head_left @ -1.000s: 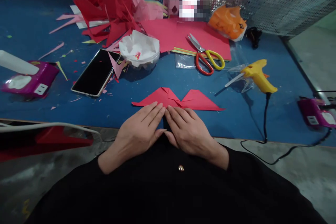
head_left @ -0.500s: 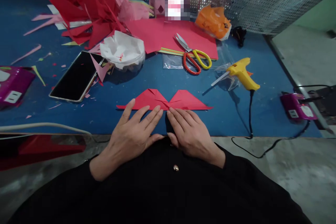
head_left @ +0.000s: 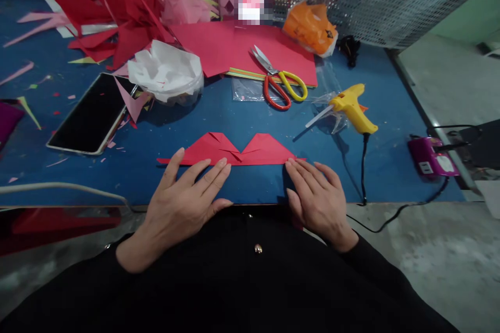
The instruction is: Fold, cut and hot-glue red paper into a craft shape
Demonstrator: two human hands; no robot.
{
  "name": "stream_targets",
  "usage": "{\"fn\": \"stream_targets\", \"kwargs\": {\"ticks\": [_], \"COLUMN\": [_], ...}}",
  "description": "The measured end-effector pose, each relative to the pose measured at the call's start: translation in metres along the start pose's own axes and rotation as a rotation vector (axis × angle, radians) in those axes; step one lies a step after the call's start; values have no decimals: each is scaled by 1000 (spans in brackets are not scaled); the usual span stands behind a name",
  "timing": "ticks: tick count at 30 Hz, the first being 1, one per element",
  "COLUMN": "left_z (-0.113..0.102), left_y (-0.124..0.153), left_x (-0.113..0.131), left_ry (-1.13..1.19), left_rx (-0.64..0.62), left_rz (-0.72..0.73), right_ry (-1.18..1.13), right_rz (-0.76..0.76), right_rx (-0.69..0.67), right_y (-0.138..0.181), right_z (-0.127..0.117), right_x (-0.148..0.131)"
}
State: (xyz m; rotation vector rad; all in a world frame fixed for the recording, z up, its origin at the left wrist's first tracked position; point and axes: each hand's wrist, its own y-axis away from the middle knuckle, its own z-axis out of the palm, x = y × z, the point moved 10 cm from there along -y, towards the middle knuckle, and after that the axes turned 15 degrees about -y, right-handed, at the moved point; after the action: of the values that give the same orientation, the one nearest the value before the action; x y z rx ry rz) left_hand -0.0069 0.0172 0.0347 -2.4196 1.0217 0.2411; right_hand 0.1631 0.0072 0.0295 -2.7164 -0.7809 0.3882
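A folded sheet of red paper (head_left: 261, 151) lies flat on the blue table, its straight edge towards me and two flat-topped humps on the far side. My left hand (head_left: 187, 195) rests with fingers spread on the left part of that near edge. At the right end of the same edge, the fingertips of my right hand (head_left: 318, 195) press down, fingers stretched out. Neither hand grasps anything. Fingers cover parts of the edge.
Beyond the paper are scissors (head_left: 277, 91) on a stack of red sheets (head_left: 265, 41), a white paper-lined bowl (head_left: 167, 73) and a phone (head_left: 91, 114). Red scraps (head_left: 113, 5) pile up back left. A yellow glue gun (head_left: 353, 106) stands right, its cord leading towards a purple power socket (head_left: 433, 156).
My right hand has slid rightwards along the near edge, from the paper's middle to its right end. My left hand stays on the left part. The whole view has shifted slightly.
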Motion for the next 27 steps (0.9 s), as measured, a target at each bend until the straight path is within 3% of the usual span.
{"fn": "stream_targets", "kwargs": {"ticks": [12, 18, 27], "left_z": [-1, -4, -7], "left_y": [7, 34, 74], "left_x": [-6, -30, -71], "left_ry": [22, -14, -91], "left_rx": [56, 41, 4], "left_rz": [-54, -160, -435], "right_ry": [-10, -14, 19], "right_rz": [77, 75, 103], "right_rx": [110, 128, 103], "right_y": [12, 11, 7], "right_z": [-6, -8, -8], "right_x": [11, 11, 10]}}
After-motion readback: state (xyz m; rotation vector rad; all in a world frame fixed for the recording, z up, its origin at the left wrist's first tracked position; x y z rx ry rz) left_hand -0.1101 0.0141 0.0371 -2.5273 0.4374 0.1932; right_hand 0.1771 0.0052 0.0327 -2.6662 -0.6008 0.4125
